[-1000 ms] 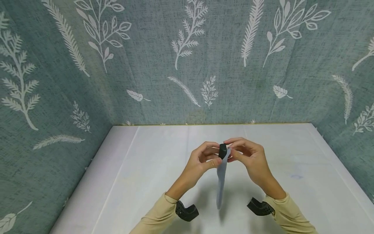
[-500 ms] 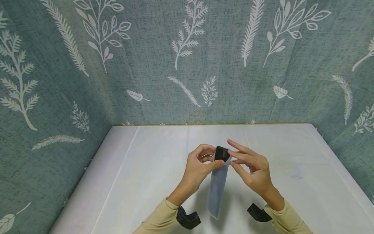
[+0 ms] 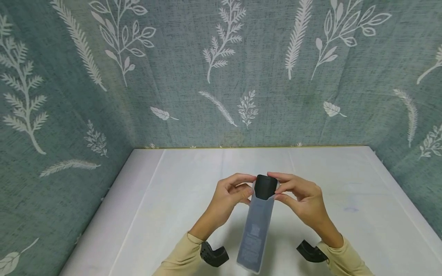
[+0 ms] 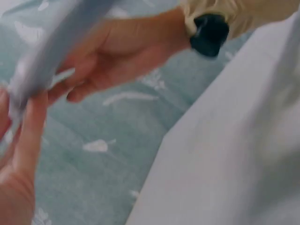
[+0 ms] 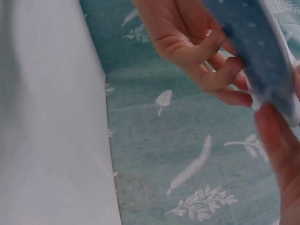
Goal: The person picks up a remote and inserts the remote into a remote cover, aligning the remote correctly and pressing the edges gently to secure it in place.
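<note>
A long, narrow, translucent blue-grey sleeve [image 3: 255, 234] hangs between both hands in the head view, its lower end tilted toward me. From its top mouth shows the blunt end of a black object [image 3: 266, 187]; the rest is hidden inside. My left hand [image 3: 222, 199] pinches the left edge of the mouth between thumb and fingers. On the opposite edge, my right hand [image 3: 305, 201] pinches with thumb and forefingers close against the black end. In the right wrist view the sleeve [image 5: 255, 42] bears small pale star-like marks. The left wrist view shows the sleeve [image 4: 51, 51] blurred.
A white table [image 3: 172, 214] lies under the hands. Grey-green cloth [image 3: 193, 126] with white leaf prints walls it at the back and sides. Black wrist cameras [image 3: 215, 255] sit at both cuffs.
The sleeve has turned from edge-on to show its broad face, and its lower end has come toward me. The right fingers, spread half a second ago, have closed in on the right edge.
</note>
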Motion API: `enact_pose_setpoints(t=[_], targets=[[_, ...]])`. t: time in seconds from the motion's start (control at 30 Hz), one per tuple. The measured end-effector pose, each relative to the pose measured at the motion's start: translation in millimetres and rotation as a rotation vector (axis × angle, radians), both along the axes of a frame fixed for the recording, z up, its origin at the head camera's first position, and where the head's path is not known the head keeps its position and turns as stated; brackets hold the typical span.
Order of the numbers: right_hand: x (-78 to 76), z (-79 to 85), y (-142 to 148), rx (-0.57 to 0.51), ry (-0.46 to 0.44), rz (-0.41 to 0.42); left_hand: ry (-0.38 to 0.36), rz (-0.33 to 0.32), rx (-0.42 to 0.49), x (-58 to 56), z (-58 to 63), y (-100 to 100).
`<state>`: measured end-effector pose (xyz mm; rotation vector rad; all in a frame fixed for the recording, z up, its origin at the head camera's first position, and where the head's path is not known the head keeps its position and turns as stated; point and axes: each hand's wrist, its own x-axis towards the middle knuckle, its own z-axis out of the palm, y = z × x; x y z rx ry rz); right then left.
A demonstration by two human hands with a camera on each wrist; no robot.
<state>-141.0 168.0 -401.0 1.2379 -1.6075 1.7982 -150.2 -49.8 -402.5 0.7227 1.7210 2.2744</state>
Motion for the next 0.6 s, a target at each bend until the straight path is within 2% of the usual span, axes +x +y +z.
enact_pose_setpoints(t=[0.13, 0.27, 0.4, 0.6], targets=[[3.4, 3.0, 0.2, 0.029, -0.030, -0.029, 0.055, -0.106, 0.051, -3.9, -4.0, -3.0], [4.9, 5.2, -0.6, 0.013, -0.012, -0.041, 0.108, -0.136, 0.094, -3.9, -7.1, 0.5], [4.1, 6.3, -4.1, -0.038, 0.000, -0.059, 0.130, -0.083, 0.113, -2.0, -9.2, 5.7], [4.0, 7.2, -12.0, -0.114, -0.009, -0.076, 0.093, -0.008, 0.133, 1.6, -12.3, 10.5]])
